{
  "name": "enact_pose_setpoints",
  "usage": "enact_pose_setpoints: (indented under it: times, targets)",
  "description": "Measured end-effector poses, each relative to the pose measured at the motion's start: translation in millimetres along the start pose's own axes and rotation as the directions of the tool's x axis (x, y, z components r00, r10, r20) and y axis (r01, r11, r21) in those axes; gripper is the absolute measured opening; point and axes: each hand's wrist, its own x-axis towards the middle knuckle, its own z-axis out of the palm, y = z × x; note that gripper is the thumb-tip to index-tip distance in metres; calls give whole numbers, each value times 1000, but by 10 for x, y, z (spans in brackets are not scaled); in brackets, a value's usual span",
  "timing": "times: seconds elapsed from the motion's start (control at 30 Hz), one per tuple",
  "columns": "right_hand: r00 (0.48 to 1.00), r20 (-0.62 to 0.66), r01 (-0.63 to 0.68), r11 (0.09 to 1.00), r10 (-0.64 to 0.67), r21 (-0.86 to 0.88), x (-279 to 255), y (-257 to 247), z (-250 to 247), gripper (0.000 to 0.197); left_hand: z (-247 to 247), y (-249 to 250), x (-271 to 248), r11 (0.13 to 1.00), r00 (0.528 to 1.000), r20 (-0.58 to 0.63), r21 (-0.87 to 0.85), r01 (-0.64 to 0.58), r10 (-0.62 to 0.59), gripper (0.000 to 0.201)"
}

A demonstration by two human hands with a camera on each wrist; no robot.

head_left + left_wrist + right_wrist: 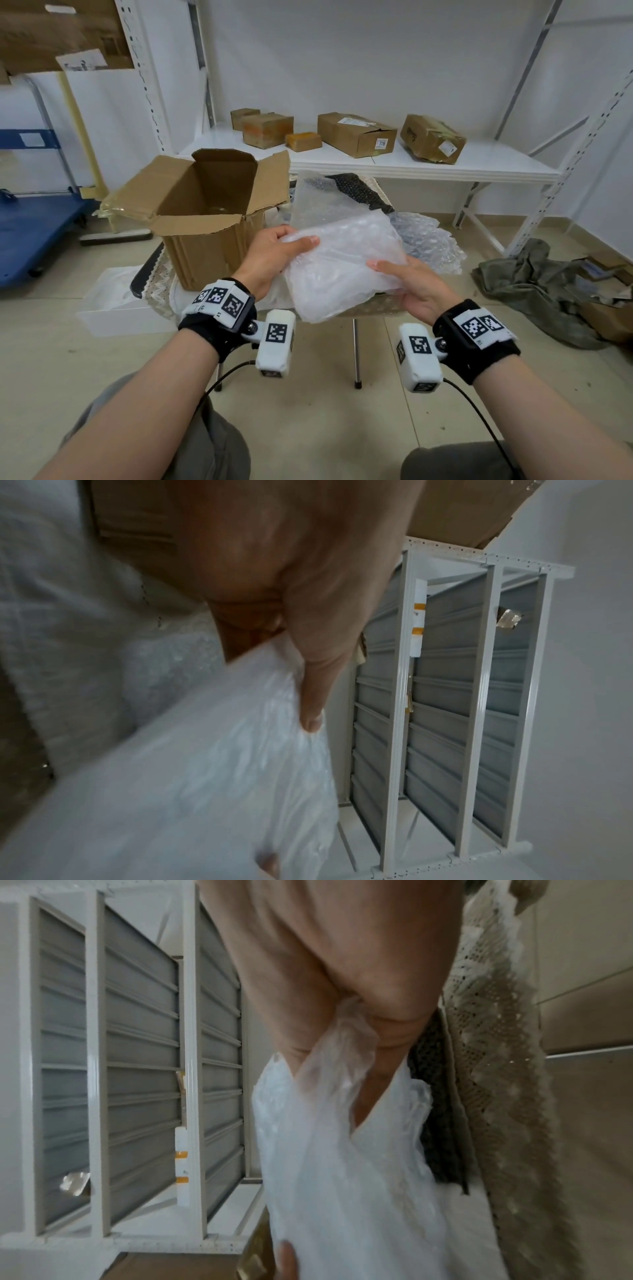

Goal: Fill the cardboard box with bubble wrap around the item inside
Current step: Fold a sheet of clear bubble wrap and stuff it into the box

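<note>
Seen from the wearer's head, two bare forearms reach forward, each wrist strapped with a black band carrying white blocks printed with black-and-white square codes. The left hand [270, 253] pinches the upper left edge of a sheet of clear bubble wrap [342, 263], thumb on top and fingers underneath. The right hand [414, 287] holds the sheet's right side the same way, thumb lying flat across the top. The sheet hangs between the two hands in the air, just right of an open cardboard box [205, 219]. The box stands upright with all four flaps spread outward; its inside is dark, and a faint rounded shape lies at the bottom, too dim to identify. Behind the held sheet, more loose bubble wrap [428, 243] is heaped beside the box, with a dark patterned piece [363, 195] among it. To the right, a grey-green cloth [534, 291] lies crumpled on the tiled floor. At far left is a blue cart [34, 236]. Farther back, a white shelf [445, 164] against the wall carries several closed cardboard parcels [356, 133].
</note>
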Motion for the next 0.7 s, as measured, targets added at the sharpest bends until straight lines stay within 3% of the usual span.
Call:
enact_pose_setpoints:
  times: [0.1,0.2,0.3,0.33,0.43,0.53,0.7]
  targets:
    - [994,-102,52,989,-38,137,-8,-122,-89,49,-62,53,-93,990,997,82,139,-12,0,31]
    - [987,-138,101,990,-87,97,-94,-363,-68,47,-95,214,-181,936,972,228,351,-30,-55,45]
    - [982,-37,179,980,-183,-81,-285,-744,166,41,-52,562,-269,902,949,300,429,-42,-99,81]
    - [979,24,202,971,-201,-129,-354,-881,266,41,-23,701,-290,918,946,314,394,-53,-80,83]
    - [964,140,254,938,-225,-237,-472,-1214,527,44,25,1159,-386,960,953,302,263,-96,13,56]
    - [953,174,287,923,-247,-256,-552,-1443,726,45,-3,1523,-416,970,960,265,196,-145,90,47]
    - [923,100,382,917,-373,-110,-585,-1622,1037,30,-190,1836,-341,983,979,133,73,-166,155,31]
